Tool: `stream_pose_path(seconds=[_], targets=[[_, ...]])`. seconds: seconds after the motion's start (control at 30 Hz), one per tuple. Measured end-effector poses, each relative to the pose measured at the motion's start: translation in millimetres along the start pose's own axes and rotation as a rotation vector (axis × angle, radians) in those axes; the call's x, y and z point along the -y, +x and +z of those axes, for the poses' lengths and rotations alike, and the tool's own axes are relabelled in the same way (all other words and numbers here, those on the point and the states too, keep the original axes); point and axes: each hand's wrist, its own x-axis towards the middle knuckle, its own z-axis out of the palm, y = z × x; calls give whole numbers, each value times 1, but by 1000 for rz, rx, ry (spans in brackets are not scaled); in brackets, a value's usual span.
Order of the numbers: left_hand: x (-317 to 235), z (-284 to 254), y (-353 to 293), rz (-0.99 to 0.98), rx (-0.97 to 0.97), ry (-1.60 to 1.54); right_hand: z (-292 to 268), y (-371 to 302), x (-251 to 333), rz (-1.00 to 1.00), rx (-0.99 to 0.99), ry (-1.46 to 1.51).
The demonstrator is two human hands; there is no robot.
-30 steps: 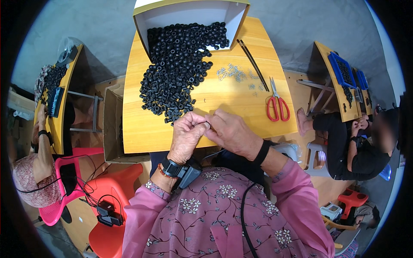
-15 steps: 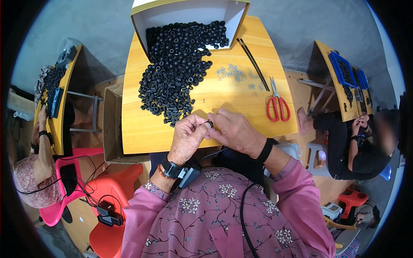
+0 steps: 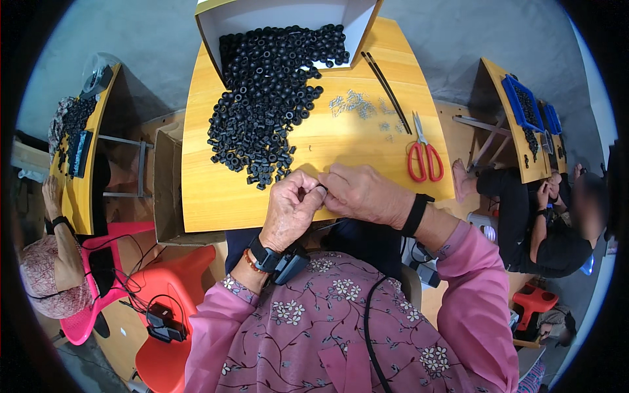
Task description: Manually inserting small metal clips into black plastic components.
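My left hand [image 3: 291,208] is closed in a pinch near the table's front edge, its thumb and forefinger on a small black rubber part [image 3: 322,188], mostly covered by fingers. Against those fingertips, my right hand [image 3: 367,195] pinches too; what it holds is hidden. Just beyond my left hand, a heap of small black rubber parts [image 3: 259,121] spills over the table. Tiny silvery metal pieces [image 3: 354,105] lie scattered to the right of the heap. Scissors with red handles [image 3: 424,160] rest to the right of my right hand.
An open white-lined box [image 3: 288,16] on its side at the far end of the yellow table [image 3: 209,203] holds more black parts. Two thin dark sticks [image 3: 386,85] lie near the right edge. A cardboard box [image 3: 169,177] and red chair [image 3: 173,288] stand left. People sit at both side tables.
My right hand has turned slightly and its fingers have drawn closer together by my left fingertips. The black part shows less than before. The view has shifted a little.
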Motion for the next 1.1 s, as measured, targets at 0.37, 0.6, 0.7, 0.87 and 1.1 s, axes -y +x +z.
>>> stream_pose_path(seconds=[0.37, 0.6, 0.7, 0.87, 1.1], targets=[[-7, -1, -1, -64, 9, -6, 8, -2, 2, 34, -74, 122], [-3, -1, -3, -60, -26, -21, 24, -2, 5, 86, -198, 180], [-1, 1, -4, -29, -61, -26, 31, -1, 9, 108, -249, 158], [-6, -4, -3, -37, -20, -58, 39, -5, 7, 124, -313, 214], [3, -10, 0, -58, 47, -118, 24, 1, 10, 50, -239, 183]])
